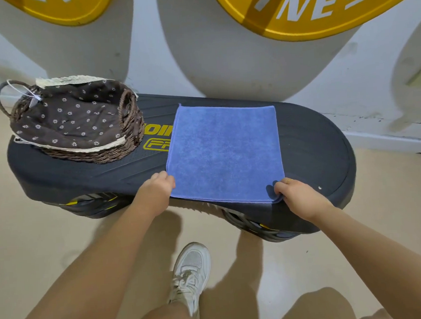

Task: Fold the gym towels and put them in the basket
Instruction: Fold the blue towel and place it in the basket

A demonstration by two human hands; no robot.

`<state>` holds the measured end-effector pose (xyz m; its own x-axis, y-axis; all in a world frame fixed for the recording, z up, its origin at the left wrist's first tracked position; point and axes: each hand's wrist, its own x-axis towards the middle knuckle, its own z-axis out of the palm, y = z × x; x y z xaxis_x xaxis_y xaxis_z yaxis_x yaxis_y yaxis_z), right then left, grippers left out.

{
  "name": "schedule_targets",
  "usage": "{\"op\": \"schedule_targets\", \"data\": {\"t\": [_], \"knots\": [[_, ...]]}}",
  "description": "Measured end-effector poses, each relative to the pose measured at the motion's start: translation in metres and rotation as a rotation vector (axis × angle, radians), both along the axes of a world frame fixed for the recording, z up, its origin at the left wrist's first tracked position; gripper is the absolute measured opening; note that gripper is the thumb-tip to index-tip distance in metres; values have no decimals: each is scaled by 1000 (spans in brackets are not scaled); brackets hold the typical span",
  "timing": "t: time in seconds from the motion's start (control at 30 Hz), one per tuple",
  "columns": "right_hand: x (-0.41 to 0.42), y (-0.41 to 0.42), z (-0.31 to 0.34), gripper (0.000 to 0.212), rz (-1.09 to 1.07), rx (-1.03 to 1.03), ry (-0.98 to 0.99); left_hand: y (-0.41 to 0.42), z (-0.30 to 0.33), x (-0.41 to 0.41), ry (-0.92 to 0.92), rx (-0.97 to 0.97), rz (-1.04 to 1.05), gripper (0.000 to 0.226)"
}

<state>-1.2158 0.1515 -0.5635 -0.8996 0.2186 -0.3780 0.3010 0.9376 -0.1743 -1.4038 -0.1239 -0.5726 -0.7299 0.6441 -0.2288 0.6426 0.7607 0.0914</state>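
Towel (225, 153) spread flat on step platform (312, 148), pinched at both near corners

Left hand (157, 189) curled on near left corner, right hand (296, 194) on near right corner, fingers curled over the edge with a little cloth bunched beneath; probably gripped there so as to lift the near edge and carry it over to the far one for a fold. Laid square and smooth, likely to keep edges aligned. Basket (126, 130) with flowered lining set just beside, at left on same platform, near for dropping in; nothing folded visible inside
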Motion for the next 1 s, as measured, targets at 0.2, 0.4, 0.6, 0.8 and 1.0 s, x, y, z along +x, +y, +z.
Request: {"op": "schedule_targets", "data": {"t": [0.2,0.4,0.6,0.8,1.0], "knots": [[-1,-3,5,14,-53,-31,7,-14,2,2,-66,167,103,15],[1,-1,34,27,-185,-184,312,-28,14,-3,-166,360,206,16],[-9,7,39,32,-421,-495,419,-11,45,-14,-605,807,406,25],[-32,21,25,30,-487,-592,415,12,22,-44,-557,719,513,25],[-72,45,26,4,-532,-492,335,30,16,-77,-569,711,468,23]]}}
